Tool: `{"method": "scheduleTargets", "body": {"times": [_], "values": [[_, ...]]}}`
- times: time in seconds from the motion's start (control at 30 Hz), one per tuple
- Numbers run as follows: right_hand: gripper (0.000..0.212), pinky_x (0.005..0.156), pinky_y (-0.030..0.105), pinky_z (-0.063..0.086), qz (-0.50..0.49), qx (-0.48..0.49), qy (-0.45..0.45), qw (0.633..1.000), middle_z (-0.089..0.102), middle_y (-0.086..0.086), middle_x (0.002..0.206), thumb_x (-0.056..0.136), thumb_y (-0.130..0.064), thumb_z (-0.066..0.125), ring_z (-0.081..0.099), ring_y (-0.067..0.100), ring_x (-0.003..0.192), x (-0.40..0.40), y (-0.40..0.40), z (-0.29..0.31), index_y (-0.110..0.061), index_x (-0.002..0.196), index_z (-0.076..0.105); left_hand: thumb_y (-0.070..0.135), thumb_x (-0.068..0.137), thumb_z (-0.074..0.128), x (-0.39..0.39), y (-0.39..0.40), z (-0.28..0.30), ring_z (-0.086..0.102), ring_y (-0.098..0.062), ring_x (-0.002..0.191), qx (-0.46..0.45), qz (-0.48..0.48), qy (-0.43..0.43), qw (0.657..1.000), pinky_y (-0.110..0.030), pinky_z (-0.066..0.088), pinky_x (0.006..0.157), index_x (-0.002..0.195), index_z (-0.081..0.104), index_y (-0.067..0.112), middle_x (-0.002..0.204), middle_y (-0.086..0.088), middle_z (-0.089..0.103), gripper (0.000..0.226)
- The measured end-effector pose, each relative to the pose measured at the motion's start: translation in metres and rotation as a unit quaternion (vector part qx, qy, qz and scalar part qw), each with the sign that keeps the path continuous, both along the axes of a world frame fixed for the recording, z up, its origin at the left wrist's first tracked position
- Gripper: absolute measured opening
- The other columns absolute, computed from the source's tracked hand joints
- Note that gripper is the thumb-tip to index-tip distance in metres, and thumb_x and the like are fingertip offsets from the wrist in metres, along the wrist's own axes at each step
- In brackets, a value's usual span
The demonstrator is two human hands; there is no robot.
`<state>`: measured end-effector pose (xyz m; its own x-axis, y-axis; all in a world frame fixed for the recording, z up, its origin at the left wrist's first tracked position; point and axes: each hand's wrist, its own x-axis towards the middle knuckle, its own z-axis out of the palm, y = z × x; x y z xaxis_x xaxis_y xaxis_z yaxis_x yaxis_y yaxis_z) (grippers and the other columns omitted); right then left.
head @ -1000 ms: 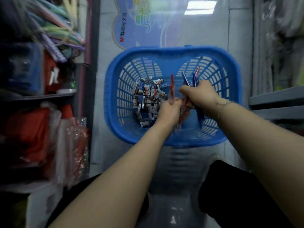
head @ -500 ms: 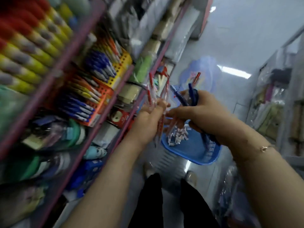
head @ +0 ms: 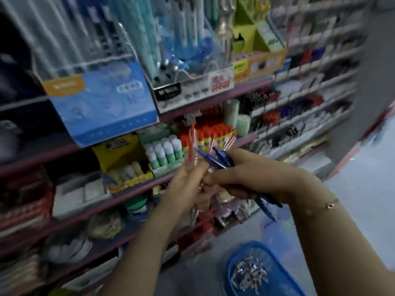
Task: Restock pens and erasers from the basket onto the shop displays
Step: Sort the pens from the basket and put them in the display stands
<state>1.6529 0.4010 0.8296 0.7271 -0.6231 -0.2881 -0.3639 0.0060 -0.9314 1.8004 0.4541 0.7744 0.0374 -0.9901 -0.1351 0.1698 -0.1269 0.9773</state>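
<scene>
Both hands (head: pixel 215 178) gripping pens (head: pixel 218 158), basket (head: pixel 277 259) below

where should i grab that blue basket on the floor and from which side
Take the blue basket by its rim, from above: it sits open side up on the floor with small packets, likely erasers, loose inside, so it must stay level. No handle shows here. Both hands are full: the left hand holds red pens, the right hand blue pens.
</scene>
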Motion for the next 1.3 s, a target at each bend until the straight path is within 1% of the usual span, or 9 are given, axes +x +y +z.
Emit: {"method": "scheduleTargets", "body": {"times": [0.07,0.17,0.3,0.43,0.53,0.63,0.83,0.97,1.3], "values": [[0.016,0.035,0.02,0.027,0.079,0.008,-0.018,0.997,0.04,0.001,0.041,0.087,-0.015,0.063,0.03,0.011,0.032,0.015,-0.009,0.019,-0.006,0.076,0.055,0.042,0.091,0.047,0.015,0.001,0.021,0.022,-0.006,0.031,-0.004,0.024,0.026,0.999,-0.015,0.017,0.036,0.051,0.056,0.024,0.042,0.006,0.035,0.045],[0.023,0.036,0.02,0.024,0.026,0.014,-0.107,0.994,0.037,0.007,0.046,0.091,-0.006,0.047,0.026,0.012,0.032,0.037,-0.023,0.043,0.013,0.103,0.054,0.047,0.073,0.055,0.036,-0.002,0.05,0.02,-0.005,0.027,-0.053,0.075,0.104,0.99,-0.013,0.014,0.035,0.073,0.059,0.015,0.04,0.005,0.028,0.032],[0.025,0.047,0.025,0.043,-0.142,-0.067,-0.229,0.961,0.055,0.004,0.056,0.088,-0.008,0.046,0.05,0.016,0.048,0.063,-0.045,0.083,-0.005,0.074,0.066,0.043,0.074,0.06,0.061,-0.01,0.087,0.034,-0.008,0.03,-0.149,0.086,0.099,0.98,-0.018,0.033,0.034,0.066,0.055,0.013,0.044,0.002,0.037,0.032],[0.037,0.06,0.029,0.037,-0.15,-0.247,0.007,0.957,0.044,0.007,0.066,0.093,-0.029,0.051,0.047,0.019,0.069,0.101,-0.075,0.133,-0.003,0.067,0.05,0.041,0.078,0.064,0.086,-0.016,0.127,0.055,-0.015,0.042,-0.262,0.092,0.004,0.961,-0.022,0.046,0.044,0.081,0.071,0.024,0.058,-0.005,0.061,0.019],[0.065,0.046,0.027,0.028,-0.122,-0.327,-0.124,0.929,0.034,0.007,0.062,0.081,-0.064,0.048,0.033,0.014,0.047,0.111,-0.079,0.154,0.001,0.079,0.053,0.035,0.077,0.063,0.112,-0.021,0.147,0.069,-0.023,0.06,-0.31,0.117,0.009,0.943,-0.029,0.055,0.054,0.097,0.072,0.025,0.073,-0.01,0.069,0.023],[0.038,0.041,0.025,0.036,-0.056,-0.285,-0.197,0.936,0.044,0.01,0.058,0.089,-0.043,0.056,0.04,0.016,0.04,0.13,-0.093,0.179,-0.008,0.076,0.066,0.023,0.081,0.06,0.132,-0.027,0.154,0.066,-0.016,0.064,-0.326,0.217,-0.027,0.92,-0.029,0.055,0.063,0.083,0.072,0.025,0.074,-0.004,0.068,0.012],[0.013,0.049,0.028,0.053,-0.033,-0.25,-0.202,0.947,0.062,0.012,0.062,0.087,-0.009,0.064,0.061,0.021,0.048,0.169,-0.125,0.202,0.003,0.08,0.065,0.042,0.082,0.061,0.145,-0.029,0.148,0.03,-0.008,0.043,-0.308,0.38,-0.081,0.869,-0.02,0.032,0.042,0.076,0.061,0.021,0.052,0.008,0.035,0.022],[0.012,0.046,0.03,0.054,-0.032,-0.259,-0.176,0.949,0.063,0.007,0.049,0.086,-0.002,0.062,0.063,0.025,0.044,0.184,-0.134,0.203,0.003,0.075,0.062,0.044,0.075,0.064,0.152,-0.022,0.147,0.028,-0.007,0.037,-0.316,0.391,-0.061,0.862,-0.019,0.029,0.037,0.077,0.066,0.022,0.048,0.008,0.034,0.022],[0.017,0.051,0.042,0.059,-0.017,-0.321,-0.079,0.944,0.067,0.023,0.066,0.084,-0.004,0.062,0.068,0.031,0.051,0.205,-0.121,0.203,0.012,0.088,0.057,0.029,0.085,0.056,0.164,-0.022,0.15,0.035,-0.008,0.034,-0.318,0.356,-0.018,0.878,-0.02,0.034,0.037,0.078,0.069,0.02,0.049,0.002,0.044,0.017]]}}
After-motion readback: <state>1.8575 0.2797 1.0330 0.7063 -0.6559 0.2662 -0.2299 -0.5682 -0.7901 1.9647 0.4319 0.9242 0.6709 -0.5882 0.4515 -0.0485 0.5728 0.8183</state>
